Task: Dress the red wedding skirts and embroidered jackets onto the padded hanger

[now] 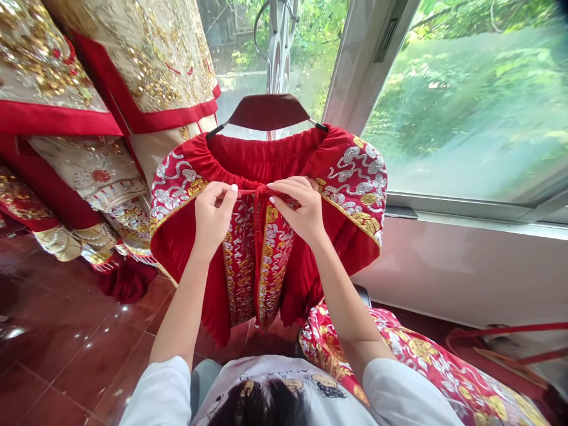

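Note:
A red embroidered garment [355, 195] with silver and gold patterns hangs on a dark red hanger [267, 110] before a window. My left hand [213, 214] pinches the garment's front edge at the collar, fingers closed. My right hand [298, 205] pinches the opposite edge close beside it, fingers closed too. Both hands meet at the centre front fastening, where a thin red tie runs down between two embroidered panels [257, 260].
Beige and red embroidered gowns [89, 118] hang at the left, reaching the red tiled floor [57, 349]. Another red patterned cloth [421, 361] lies at the lower right. A large window [470, 100] and its sill stand behind the hanger.

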Demonstrator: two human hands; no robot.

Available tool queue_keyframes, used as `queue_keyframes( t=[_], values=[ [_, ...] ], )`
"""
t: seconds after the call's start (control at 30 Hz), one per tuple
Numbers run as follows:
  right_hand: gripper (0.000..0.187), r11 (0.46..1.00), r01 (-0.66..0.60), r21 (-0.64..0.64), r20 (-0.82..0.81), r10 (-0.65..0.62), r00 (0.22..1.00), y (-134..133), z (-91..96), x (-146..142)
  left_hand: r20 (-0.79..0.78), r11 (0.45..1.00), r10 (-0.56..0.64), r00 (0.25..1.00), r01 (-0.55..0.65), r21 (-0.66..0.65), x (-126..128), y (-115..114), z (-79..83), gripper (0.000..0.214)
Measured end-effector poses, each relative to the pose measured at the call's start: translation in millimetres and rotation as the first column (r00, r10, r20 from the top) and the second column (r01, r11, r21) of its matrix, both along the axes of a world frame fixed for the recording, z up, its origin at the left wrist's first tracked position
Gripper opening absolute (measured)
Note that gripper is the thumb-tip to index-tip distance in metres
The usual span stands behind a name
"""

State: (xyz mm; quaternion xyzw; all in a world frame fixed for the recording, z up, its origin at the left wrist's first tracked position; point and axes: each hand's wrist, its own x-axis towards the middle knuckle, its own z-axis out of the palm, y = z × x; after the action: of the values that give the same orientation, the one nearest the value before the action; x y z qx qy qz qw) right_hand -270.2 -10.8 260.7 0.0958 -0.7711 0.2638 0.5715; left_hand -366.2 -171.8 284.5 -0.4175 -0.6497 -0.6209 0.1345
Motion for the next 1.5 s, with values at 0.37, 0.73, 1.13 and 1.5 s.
queue_keyframes(
  t=[0.37,0.73,1.13,1.5],
  values=[
    [0.018,0.864,-0.041,-0.502,0.01,0.053,0.999,-8,1.2,7,0.011,0.998,-0.057,0.998,0.056,0.017,-4,2,2.3,0.02],
    [0.044,0.275,-0.387,-0.88,-0.104,0.683,0.723,10,31.4,30,0.174,0.948,-0.308,0.935,0.317,-0.028,-2,-9,29.9,0.031],
    [0.051,0.238,-0.292,-0.926,-0.084,0.625,0.776,13,30.9,14,0.019,0.98,-0.198,0.98,0.199,-0.013,-16,1,16.0,0.033],
    [0.042,0.924,0.377,-0.061,0.085,-0.372,0.924,98,43.5,85,-0.732,0.956,0.07,0.678,-0.256,-0.145,-59,-56,73.4,0.04]
  ],
)
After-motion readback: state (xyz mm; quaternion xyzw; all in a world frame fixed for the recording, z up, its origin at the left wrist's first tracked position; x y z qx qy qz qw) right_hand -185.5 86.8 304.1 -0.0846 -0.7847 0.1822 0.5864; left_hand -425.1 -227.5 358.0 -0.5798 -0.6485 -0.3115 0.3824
